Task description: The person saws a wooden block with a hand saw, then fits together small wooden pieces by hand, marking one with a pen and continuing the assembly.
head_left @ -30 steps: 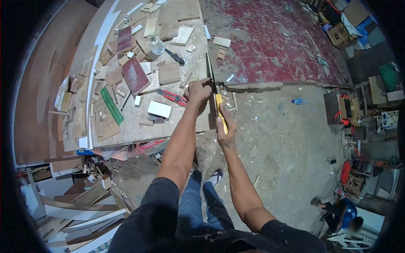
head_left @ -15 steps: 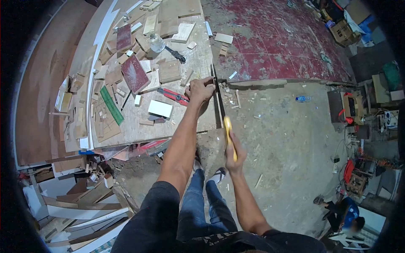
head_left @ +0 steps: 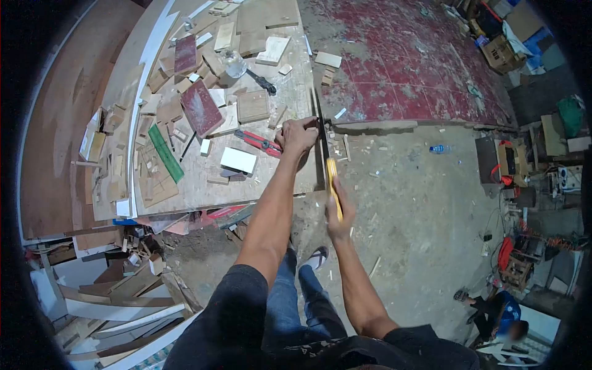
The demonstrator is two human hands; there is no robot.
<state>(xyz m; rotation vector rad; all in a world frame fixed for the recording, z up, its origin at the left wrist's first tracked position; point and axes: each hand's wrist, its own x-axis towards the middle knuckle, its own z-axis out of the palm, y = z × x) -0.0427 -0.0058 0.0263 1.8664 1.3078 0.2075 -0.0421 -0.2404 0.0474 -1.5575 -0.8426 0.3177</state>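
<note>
My right hand is wrapped round the yellow handle of a handsaw. Its dark, narrow blade points away from me along the right edge of the wooden worktable. My left hand rests at that edge with its fingers bent, right beside the blade. What those fingers grip is hidden under them. Just left of this hand lies a red-handled tool, apparently pliers. A white block sits nearer to me, and a square wooden piece lies farther back.
Wood offcuts, a green ruler, a glass jar and red-faced boards cover the table. Scrap timber is piled at lower left. A blue bottle lies on the littered floor. Another person is low at the lower right.
My right hand has pushed the saw forward, away from me, along the table edge. The left hand keeps its place beside the blade. The whole view has shifted slightly.
</note>
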